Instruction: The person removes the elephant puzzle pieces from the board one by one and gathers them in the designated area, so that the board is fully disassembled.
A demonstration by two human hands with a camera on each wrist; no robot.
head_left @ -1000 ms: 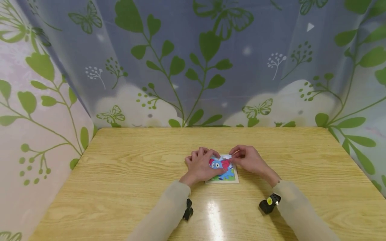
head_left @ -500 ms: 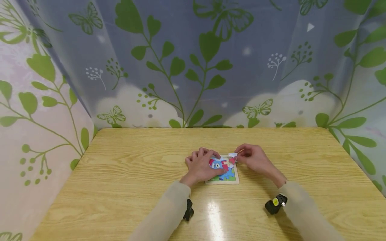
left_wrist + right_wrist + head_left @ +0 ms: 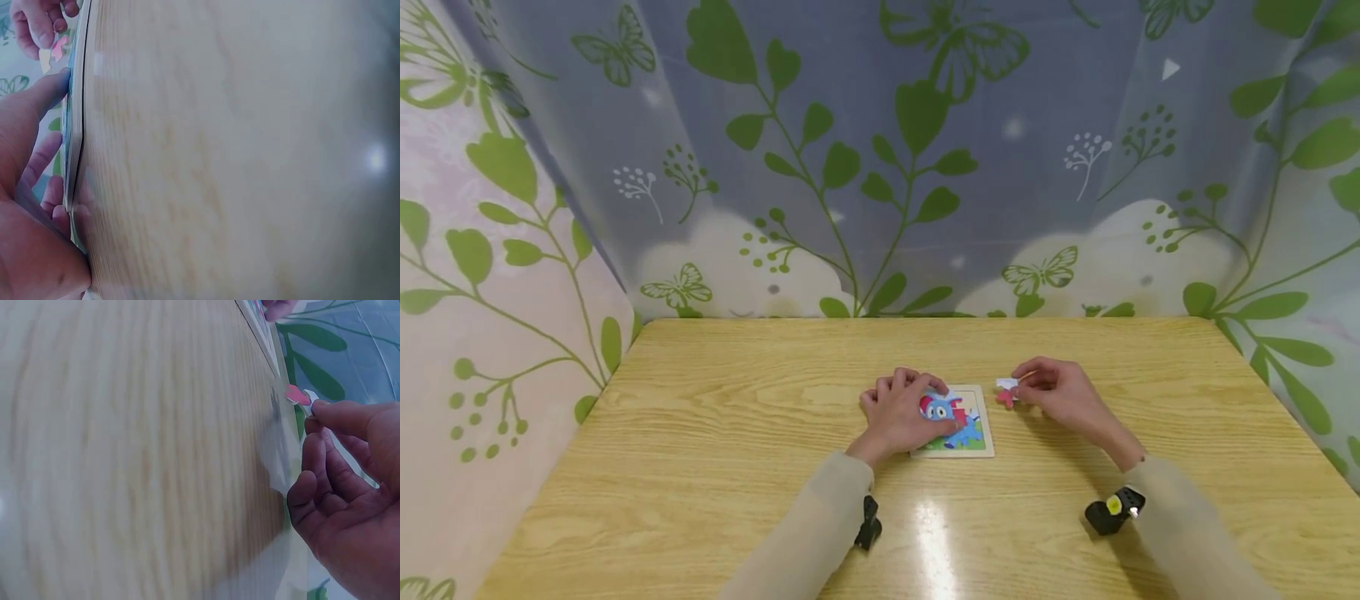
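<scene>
A small square jigsaw puzzle [image 3: 970, 433] with a blue cartoon animal lies flat in a pale wooden frame on the table. My left hand [image 3: 901, 412] holds it, thumb on the picture and bent fingers at its left and far sides. Part of the picture is hidden under that hand. Bare tray shows in the upper right of the puzzle. To the right, my right hand [image 3: 1060, 392] pinches a red and white puzzle piece [image 3: 1007, 393] between thumb and finger. In the right wrist view the puzzle piece [image 3: 298, 395] hangs just above the table, apart from the frame.
The light wooden table [image 3: 737, 400] runs back to a patterned curtain [image 3: 880, 208] with leaves and butterflies. Black wrist cameras sit at the left cuff [image 3: 867, 523] and the right cuff [image 3: 1112, 510].
My right hand has lifted the red and white piece out of the puzzle's upper right and carried it rightward, exposing bare tray. My left hand has stayed in place.
</scene>
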